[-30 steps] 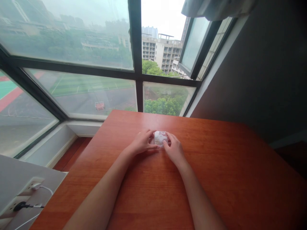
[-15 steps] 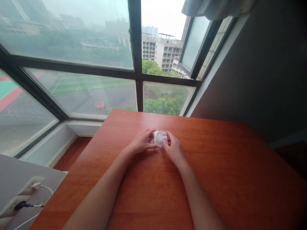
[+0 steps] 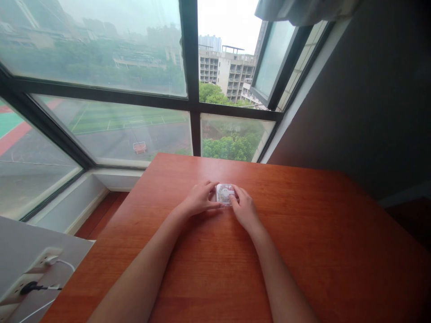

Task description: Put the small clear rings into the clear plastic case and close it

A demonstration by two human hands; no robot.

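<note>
A small, clear, box-shaped case [image 3: 224, 194] with a pale, reddish-printed face is between my hands at the far middle of the table. Its exact kind is too small to tell. My left hand [image 3: 201, 197] curves round the left side, with thumb and fingers closed on its near and far edges. From the right, my right hand [image 3: 244, 205] grips the other side, its thumb over the right part of the printed face and its fingers behind. The fingers partly hide both sides of the case.
The reddish-brown wooden table [image 3: 303, 242] runs up close to the window frame [image 3: 194, 105]. Wall sockets [image 3: 37, 269] with plugs and cables are at the lower left. A dark grey wall [image 3: 363, 107] stands on the right, and a curtain [image 3: 299, 11] hangs above.
My right hand's fingers and thumb have shifted very slightly over the case. My left hand and the case stay nearly in place.
</note>
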